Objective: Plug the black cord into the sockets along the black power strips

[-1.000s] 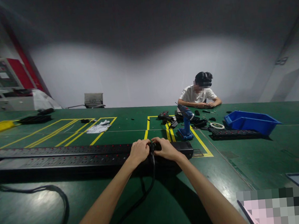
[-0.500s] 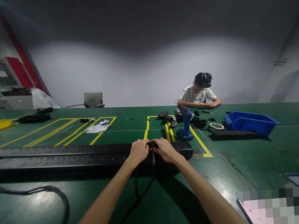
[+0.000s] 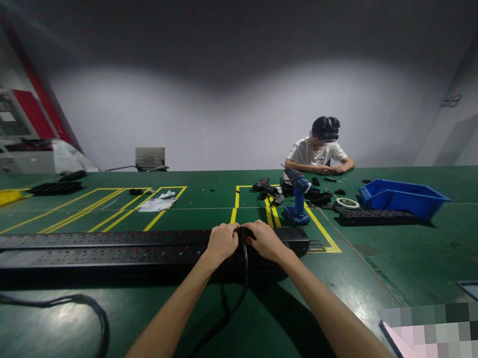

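Two long black strips with red-marked sockets [image 3: 145, 253] lie side by side across the green table. Over the right part of the nearer strip, my left hand [image 3: 224, 241] and my right hand [image 3: 264, 237] meet, fingers closed around the end of a black cable [image 3: 246, 272]. Both hands seem to hold this end, though the fingers hide most of it. From there the cable hangs over the strip's front side and curves toward the bottom edge.
A blue drill [image 3: 296, 196] stands beyond the strips' right end, near small black parts. Farther right is a blue bin [image 3: 406, 196]. A person [image 3: 317, 151] leans on the far table edge. Another cable [image 3: 96, 311] curves at the left. A white cloth [image 3: 157, 203] lies beyond.
The lower part of the hanging cable has shifted slightly to the left. Both hands keep the same place and grip.
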Demonstrator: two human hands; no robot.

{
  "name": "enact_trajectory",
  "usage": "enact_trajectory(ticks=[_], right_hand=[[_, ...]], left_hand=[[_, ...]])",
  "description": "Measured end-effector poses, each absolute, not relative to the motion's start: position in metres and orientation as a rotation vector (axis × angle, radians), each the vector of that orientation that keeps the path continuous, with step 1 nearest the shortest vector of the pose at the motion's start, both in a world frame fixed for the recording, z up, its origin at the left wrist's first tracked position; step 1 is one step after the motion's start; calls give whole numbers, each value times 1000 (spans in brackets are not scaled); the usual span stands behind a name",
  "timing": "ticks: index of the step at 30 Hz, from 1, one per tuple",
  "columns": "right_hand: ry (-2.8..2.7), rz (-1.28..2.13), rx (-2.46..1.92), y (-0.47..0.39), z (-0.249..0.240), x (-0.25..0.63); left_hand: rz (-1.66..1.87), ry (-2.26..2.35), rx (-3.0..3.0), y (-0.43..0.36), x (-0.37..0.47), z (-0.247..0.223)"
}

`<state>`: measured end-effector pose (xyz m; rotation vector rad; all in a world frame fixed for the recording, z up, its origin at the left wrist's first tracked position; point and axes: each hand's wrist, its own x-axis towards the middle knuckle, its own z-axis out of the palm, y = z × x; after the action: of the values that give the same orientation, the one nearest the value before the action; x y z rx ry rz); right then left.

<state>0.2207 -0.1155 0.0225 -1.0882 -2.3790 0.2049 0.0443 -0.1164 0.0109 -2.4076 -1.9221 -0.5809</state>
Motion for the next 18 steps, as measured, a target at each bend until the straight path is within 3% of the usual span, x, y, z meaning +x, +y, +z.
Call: enact_trajectory(ticks=[18], right_hand=[[-2431,146,-1047,-119,27,223]], left_hand=[[-570,-1911,-2404,-115,44,9]])
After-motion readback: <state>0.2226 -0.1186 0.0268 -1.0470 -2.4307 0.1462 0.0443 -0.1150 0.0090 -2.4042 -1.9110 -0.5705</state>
